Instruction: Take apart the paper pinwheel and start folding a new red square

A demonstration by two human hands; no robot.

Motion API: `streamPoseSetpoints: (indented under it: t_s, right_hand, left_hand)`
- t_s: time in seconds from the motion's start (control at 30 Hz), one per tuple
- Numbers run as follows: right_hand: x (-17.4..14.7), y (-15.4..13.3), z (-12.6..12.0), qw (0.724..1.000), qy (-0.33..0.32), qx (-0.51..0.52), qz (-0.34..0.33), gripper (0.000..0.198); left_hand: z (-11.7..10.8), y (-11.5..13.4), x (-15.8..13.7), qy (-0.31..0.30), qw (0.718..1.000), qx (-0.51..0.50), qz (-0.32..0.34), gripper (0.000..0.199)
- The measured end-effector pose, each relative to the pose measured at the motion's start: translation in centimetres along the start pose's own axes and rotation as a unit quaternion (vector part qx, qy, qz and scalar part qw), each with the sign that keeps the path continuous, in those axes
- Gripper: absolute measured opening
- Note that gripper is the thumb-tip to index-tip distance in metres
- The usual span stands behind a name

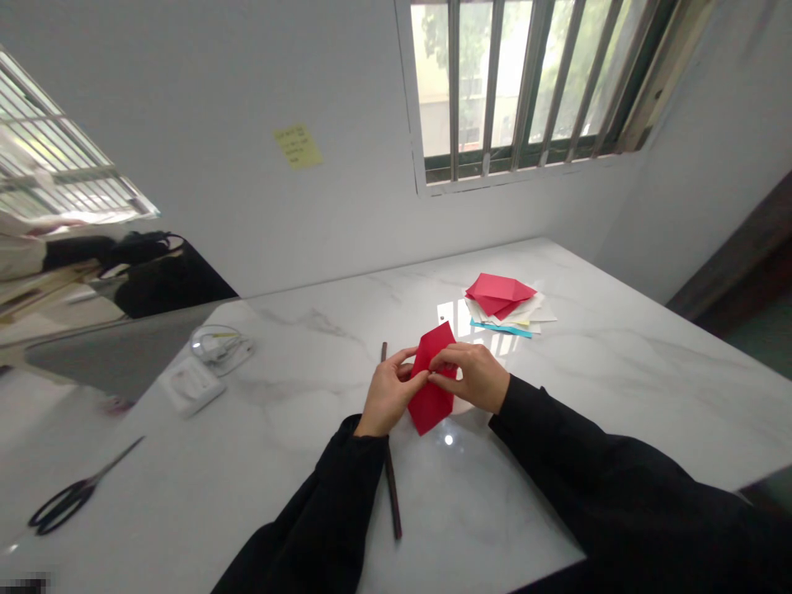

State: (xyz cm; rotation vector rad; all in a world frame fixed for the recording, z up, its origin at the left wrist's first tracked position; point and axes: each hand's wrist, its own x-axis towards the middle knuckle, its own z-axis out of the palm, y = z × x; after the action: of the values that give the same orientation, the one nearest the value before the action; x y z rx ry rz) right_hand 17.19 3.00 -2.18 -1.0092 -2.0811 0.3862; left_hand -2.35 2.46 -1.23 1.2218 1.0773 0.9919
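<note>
A piece of folded red paper (434, 404) is held up over the table between my two hands. My left hand (388, 392) pinches its left side, the thumb lying on the front and the fingers behind. From the right, my right hand (473, 373) has thumb and forefinger pinched together at the paper's middle, close to the left thumb. Whether a small thing sits between those fingertips is too fine to make out. Under my left wrist, a thin dark brown stick (392, 487) lies on the white marbled table (297, 495).
A stack of folded papers, red on top (500, 290), with white and blue below, sits at the back right. Scissors (68, 503) lie at the left, near a white box (191, 386) and coiled cable (221, 345). A yellow note (298, 147) is on the wall.
</note>
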Motion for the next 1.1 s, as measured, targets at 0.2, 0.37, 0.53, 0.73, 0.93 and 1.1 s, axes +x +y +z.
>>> streamPoseSetpoints:
  t_s: [0.2,0.37,0.53,0.73,0.93,1.1]
  right_hand:
    - [0.0,0.1,0.2,0.999,0.047,0.001,-0.007,0.010]
    - [0.0,0.4,0.0,0.999,0.041,-0.021,-0.013,0.010]
    - [0.1,0.6,-0.2,0.999,0.025,-0.030,0.009,0.009]
    - [0.0,0.4,-0.3,0.999,0.024,-0.038,0.024,0.012]
    - [0.0,0.0,-0.6,0.995,0.058,0.055,0.055,0.010]
    - [0.6,0.1,-1.5,0.977,0.126,0.156,0.075,0.004]
  left_hand:
    - [0.5,0.2,-0.2,0.022,0.999,0.022,0.033,0.055]
    - [0.4,-0.1,0.0,0.002,0.999,-0.031,0.016,0.053]
    - [0.3,-0.4,0.1,-0.008,0.999,-0.041,0.010,0.052]
    - [0.5,-0.5,0.1,0.021,0.999,0.009,0.043,0.038]
    - [0.4,-0.6,0.1,0.064,0.996,0.042,0.037,0.032]
    - [0.0,-1.1,0.7,0.107,0.994,-0.024,0.005,0.047]
